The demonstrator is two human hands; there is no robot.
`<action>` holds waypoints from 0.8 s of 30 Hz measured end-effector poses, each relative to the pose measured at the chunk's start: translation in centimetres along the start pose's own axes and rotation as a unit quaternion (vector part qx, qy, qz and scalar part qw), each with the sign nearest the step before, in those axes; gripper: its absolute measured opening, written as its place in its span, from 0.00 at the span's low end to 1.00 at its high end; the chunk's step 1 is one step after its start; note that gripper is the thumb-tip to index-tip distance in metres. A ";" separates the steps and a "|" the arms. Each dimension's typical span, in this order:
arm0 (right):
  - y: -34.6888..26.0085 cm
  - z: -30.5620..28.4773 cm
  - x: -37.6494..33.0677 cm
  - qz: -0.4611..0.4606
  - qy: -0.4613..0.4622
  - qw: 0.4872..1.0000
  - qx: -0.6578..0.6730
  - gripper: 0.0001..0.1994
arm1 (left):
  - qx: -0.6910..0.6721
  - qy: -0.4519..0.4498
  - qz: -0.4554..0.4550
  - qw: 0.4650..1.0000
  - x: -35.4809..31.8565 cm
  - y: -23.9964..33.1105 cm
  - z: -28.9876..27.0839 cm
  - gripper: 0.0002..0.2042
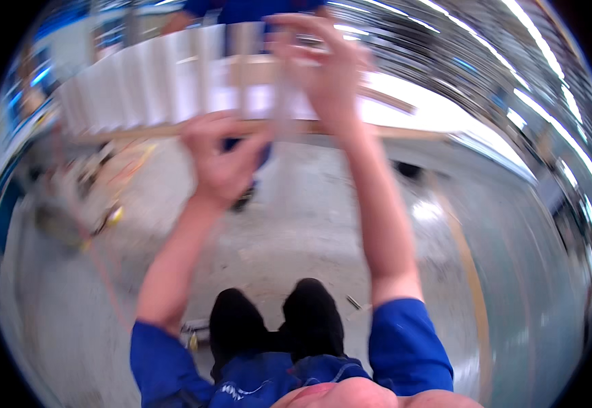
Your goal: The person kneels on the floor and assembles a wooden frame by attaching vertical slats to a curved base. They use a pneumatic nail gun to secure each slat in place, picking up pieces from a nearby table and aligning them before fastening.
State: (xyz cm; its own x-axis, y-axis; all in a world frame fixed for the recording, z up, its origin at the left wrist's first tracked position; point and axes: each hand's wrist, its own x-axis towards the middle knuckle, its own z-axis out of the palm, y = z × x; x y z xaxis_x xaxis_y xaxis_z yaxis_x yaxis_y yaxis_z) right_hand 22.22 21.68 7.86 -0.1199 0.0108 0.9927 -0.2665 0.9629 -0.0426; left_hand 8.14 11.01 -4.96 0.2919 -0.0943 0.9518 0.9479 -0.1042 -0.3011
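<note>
Smeared by motion, a thin pale strip (283, 153) stands upright in front of the table edge. At its upper part, my right hand (323, 68) is raised with the fingers bent round toward the thumb, closed on the strip. Lower and to the left, my left hand (218, 156) is at the table's front edge, its fingers curled and its thumb pointing toward the strip. Blur hides whether the left hand grips anything. Just behind it, a row of white upright slats (150, 81) runs along the table to the left.
The white-topped table (439, 112) has a brown front edge and a wooden strip (388, 100) lying on it. Across it stands another person in blue (241, 10). Cords and a yellow item (114, 215) lie on the grey floor at the left.
</note>
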 end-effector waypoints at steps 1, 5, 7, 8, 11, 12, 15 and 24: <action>0.7 1.5 -0.3 -0.003 0.028 0.999 0.026 0.11 | -0.038 -0.038 -0.016 0.998 0.7 1.3 -0.8 0.20; -0.1 3.7 1.1 -0.059 0.125 0.988 0.063 0.08 | -0.014 -0.090 0.025 0.996 4.0 2.8 -5.9 0.22; 1.0 6.0 0.7 -0.077 0.162 0.980 0.085 0.05 | -0.163 -0.143 0.012 0.976 5.8 5.0 -6.1 0.21; 2.4 6.4 0.3 -0.068 0.164 0.979 0.097 0.04 | -0.248 -0.169 -0.020 0.954 6.3 6.9 -5.1 0.21; 3.7 2.2 -0.1 -0.093 0.167 0.981 0.029 0.05 | -0.415 -0.211 0.062 0.883 10.2 13.0 -1.4 0.22; 2.1 2.9 0.4 -0.096 0.162 0.982 0.028 0.05 | -0.428 -0.223 0.107 0.869 12.5 14.3 -1.7 0.23; -0.5 3.3 1.3 -0.088 0.131 0.987 0.024 0.06 | -0.428 -0.252 0.183 0.848 17.0 17.6 -2.4 0.30; -1.5 -0.7 0.6 -0.081 0.086 0.993 -0.015 0.08 | -0.536 -0.148 0.177 0.812 17.9 22.8 -1.8 0.25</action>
State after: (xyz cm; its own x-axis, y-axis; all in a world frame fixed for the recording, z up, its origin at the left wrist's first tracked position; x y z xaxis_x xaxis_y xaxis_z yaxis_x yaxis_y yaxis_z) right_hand 23.24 20.47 8.59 0.0872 -0.1013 0.9910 -0.2398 0.9634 0.1196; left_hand 34.75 5.16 5.06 0.6901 -0.0799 0.7193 0.1882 -0.9399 -0.2849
